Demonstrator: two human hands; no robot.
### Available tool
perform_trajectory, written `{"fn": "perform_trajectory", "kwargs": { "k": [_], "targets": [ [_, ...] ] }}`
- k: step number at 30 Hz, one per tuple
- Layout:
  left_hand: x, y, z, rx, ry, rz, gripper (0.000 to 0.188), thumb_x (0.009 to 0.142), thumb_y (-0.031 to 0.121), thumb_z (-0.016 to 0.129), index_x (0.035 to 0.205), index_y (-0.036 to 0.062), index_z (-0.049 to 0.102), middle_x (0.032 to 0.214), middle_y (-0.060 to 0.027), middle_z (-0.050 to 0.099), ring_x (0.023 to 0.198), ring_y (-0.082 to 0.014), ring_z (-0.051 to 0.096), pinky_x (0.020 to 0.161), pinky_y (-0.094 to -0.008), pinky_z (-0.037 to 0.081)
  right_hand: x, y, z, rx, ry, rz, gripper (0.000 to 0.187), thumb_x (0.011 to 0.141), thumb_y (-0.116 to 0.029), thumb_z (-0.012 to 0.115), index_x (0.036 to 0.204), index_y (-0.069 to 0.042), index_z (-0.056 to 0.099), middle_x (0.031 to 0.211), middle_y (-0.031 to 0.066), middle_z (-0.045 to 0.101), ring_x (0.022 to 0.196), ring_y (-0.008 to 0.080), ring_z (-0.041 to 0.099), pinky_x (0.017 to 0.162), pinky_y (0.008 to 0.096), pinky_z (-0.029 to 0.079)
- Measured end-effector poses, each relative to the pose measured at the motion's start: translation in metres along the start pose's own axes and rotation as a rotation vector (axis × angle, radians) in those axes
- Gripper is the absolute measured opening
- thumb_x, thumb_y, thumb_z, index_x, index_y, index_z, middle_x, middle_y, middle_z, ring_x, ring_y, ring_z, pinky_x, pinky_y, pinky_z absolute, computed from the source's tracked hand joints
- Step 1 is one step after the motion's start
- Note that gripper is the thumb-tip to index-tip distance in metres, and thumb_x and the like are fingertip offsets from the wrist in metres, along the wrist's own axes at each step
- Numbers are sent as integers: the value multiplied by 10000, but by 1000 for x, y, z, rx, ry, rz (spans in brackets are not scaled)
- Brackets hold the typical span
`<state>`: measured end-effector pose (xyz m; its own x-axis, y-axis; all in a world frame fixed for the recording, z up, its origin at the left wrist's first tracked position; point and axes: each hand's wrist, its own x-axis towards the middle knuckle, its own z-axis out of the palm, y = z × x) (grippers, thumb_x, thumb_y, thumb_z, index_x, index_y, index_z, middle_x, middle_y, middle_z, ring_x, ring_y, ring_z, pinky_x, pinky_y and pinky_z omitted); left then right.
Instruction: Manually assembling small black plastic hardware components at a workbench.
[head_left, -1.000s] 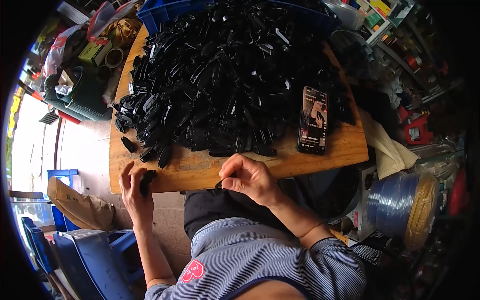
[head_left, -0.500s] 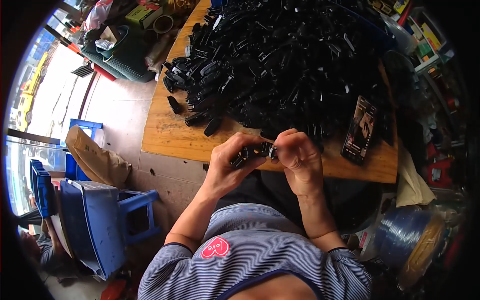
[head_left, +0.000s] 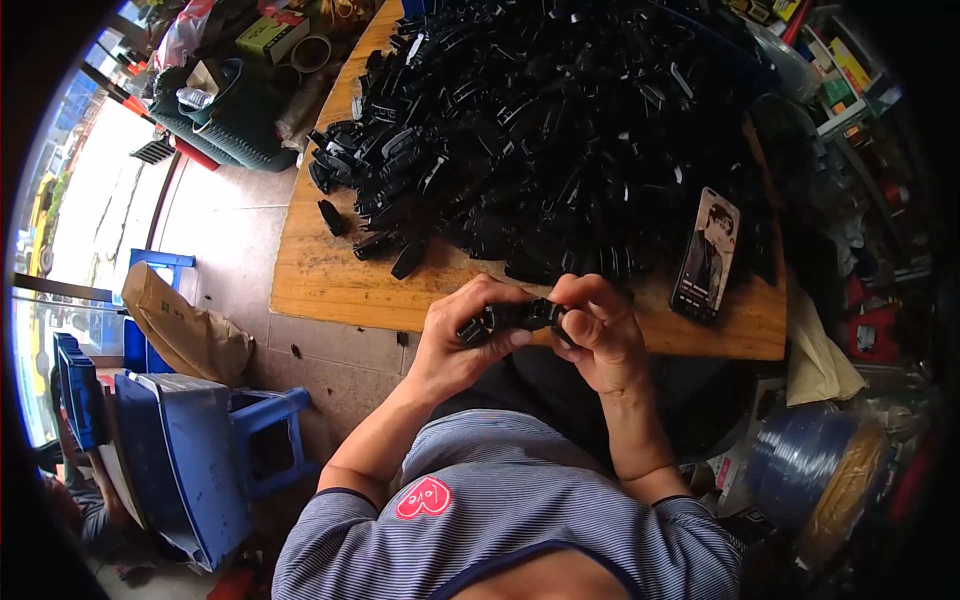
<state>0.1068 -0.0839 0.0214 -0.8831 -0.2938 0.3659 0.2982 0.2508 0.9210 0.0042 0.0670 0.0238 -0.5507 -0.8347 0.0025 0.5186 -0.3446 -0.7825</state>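
Note:
At the table's near edge, my left hand (head_left: 455, 335) is closed round a small black plastic part (head_left: 512, 316), thumb below and fingers above. The fingers of my right hand (head_left: 602, 335) are bent round the part's right end, with the thumb and forefinger on it. The part lies roughly level between the two hands, and the fingers cover some of it. Just beyond my hands spreads a large heap of similar black plastic parts (head_left: 520, 150).
A phone (head_left: 706, 255) with a lit screen leans at the heap's right side on the wooden table (head_left: 300, 275). Blue plastic stools (head_left: 272, 430) and a brown paper sack (head_left: 190, 325) stand on the left. A wrapped blue roll (head_left: 805, 470) is at lower right.
My right hand's fingers have shifted from a raised pinch to a lower hold at the part's right end. The part shows more level now. The phone's picture has changed.

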Motion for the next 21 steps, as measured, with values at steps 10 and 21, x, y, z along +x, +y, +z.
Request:
{"fn": "perform_trajectory", "kwargs": {
  "k": [10, 21],
  "targets": [
    [4, 6, -10, 7, -196, 15, 304, 647, 136, 746, 888, -3, 622, 799, -102, 618, 713, -210, 591, 635, -291, 441, -7, -7, -7, 26, -68, 268, 303, 774, -223, 716, 990, -63, 577, 638, -47, 480, 501, 28, 402, 416, 172, 324],
    [-4, 9, 3, -534, -146, -627, 328, 737, 191, 746, 980, 21, 606, 835, 10, 568, 779, -71, 507, 692, -237, 413, -7, 2, -2, -347, -41, -99, 401, 816, -296, 662, 1105, -46, 541, 930, 35, 490, 847, 106, 496, 826, 275, 410]
  ]
}}
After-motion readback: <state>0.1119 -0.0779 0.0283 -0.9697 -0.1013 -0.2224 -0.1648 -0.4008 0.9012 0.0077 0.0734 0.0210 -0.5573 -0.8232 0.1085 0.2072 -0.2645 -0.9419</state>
